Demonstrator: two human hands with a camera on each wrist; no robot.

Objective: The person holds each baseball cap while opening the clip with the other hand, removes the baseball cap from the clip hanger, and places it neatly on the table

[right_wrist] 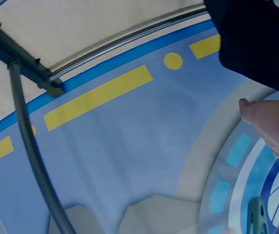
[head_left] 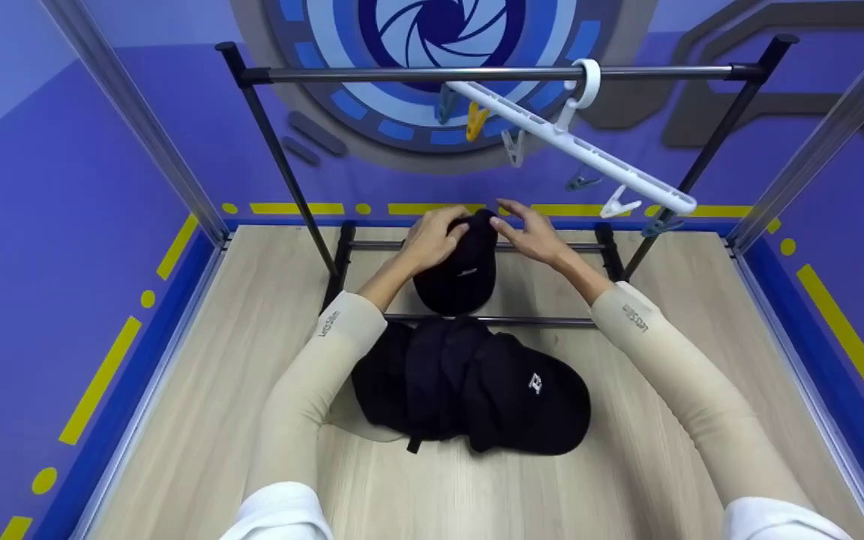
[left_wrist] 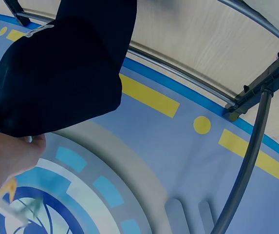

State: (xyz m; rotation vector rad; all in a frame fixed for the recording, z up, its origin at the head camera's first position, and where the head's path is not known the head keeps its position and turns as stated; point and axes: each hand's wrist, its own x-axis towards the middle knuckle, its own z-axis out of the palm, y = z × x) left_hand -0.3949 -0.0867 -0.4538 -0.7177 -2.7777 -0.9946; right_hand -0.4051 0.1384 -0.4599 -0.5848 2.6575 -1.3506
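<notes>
A dark cap (head_left: 456, 277) with a small light mark hangs above the floor between the hands, its visor pointing down toward the wearer. My left hand (head_left: 432, 238) grips the crown edge, thumb in front and fingers behind. In the left wrist view the cap (left_wrist: 66, 73) covers part of that hand (left_wrist: 5, 163). On the cap's other side, my right hand (head_left: 533, 236) has its fingers extended, thumb tip close to the crown edge; contact is unclear. Its thumb shows below the cap (right_wrist: 261, 44) in the right wrist view. Several dark caps (head_left: 469, 382) lie overlapped on the floor.
A dark metal rack (head_left: 417, 74) stands over the work area, with lower bars (head_left: 544, 322) near the floor. From its top rail hangs a white hanger (head_left: 589, 154) with coloured clips, tilted down to the right. Blue patterned walls (head_left: 57, 300) enclose the wooden floor (head_left: 229, 360).
</notes>
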